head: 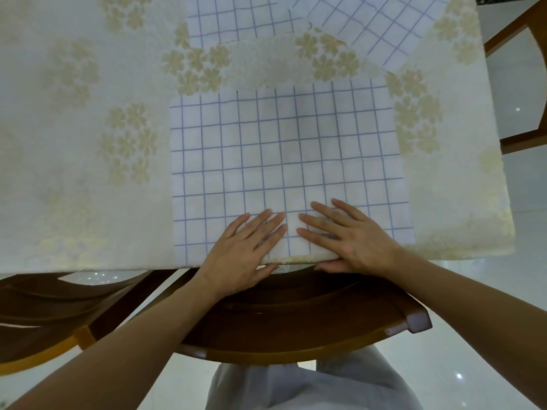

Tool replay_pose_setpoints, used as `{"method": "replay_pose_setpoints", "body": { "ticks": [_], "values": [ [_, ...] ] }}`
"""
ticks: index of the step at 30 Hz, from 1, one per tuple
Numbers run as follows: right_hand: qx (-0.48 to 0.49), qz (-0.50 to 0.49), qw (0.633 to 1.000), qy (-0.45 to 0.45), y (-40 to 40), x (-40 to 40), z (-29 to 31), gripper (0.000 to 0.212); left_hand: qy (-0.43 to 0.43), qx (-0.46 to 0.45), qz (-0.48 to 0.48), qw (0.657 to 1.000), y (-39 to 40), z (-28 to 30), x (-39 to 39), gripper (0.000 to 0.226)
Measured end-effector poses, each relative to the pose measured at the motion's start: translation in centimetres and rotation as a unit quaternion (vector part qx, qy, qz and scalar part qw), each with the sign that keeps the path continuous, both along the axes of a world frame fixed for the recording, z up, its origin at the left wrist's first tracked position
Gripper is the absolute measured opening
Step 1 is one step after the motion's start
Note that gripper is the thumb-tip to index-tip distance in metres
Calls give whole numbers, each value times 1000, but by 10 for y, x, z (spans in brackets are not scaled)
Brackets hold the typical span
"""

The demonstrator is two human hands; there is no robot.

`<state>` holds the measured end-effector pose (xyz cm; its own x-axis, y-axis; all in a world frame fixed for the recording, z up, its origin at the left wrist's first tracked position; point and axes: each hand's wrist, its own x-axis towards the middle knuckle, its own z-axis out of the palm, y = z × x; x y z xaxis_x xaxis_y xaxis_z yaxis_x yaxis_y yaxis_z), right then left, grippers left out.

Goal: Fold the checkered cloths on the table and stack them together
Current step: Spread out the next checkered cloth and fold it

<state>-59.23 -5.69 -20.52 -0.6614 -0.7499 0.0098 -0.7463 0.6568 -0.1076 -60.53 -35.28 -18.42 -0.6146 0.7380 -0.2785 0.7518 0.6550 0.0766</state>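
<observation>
My left hand (248,247) and right hand (346,235) lie flat, fingers straight, side by side on the near edge of the checkered cloth (284,161), gripping nothing. The cloth is spread at the near edge of the table (74,173), its hem level with the rim. Two more cloths (236,19) wait overlapped at the far edge. My worry is the hem: a sideways push could drag it over the rim toward the chair (296,321). Pressing only the middle leaves the corners free to skew, so a fold would come out crooked
</observation>
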Motion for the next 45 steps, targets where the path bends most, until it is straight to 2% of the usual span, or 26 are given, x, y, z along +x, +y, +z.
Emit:
{"method": "replay_pose_setpoints", "body": {
  "ticks": [8,17,22,31,37,45],
  "values": [
    [4,22,1000,-11,5,7,5,58,-6,16,-12,1000,-2,6,3,57],
    [-32,34,999,-2,8,10,3,41,-29,7,-21,999,-11,8,9,66],
    [-36,23,999,-9,21,11,6,43,-54,13,16,998,-18,12,6,65],
    [-3,-50,996,-72,56,15,24,46,-82,1,100,992,-51,35,3,73],
    [2,-68,992,-105,71,25,26,50,-138,-26,127,982,-58,51,2,61],
    [-22,-89,979,-180,74,32,44,55,-196,-56,167,965,-49,74,16,59]
  ]
}}
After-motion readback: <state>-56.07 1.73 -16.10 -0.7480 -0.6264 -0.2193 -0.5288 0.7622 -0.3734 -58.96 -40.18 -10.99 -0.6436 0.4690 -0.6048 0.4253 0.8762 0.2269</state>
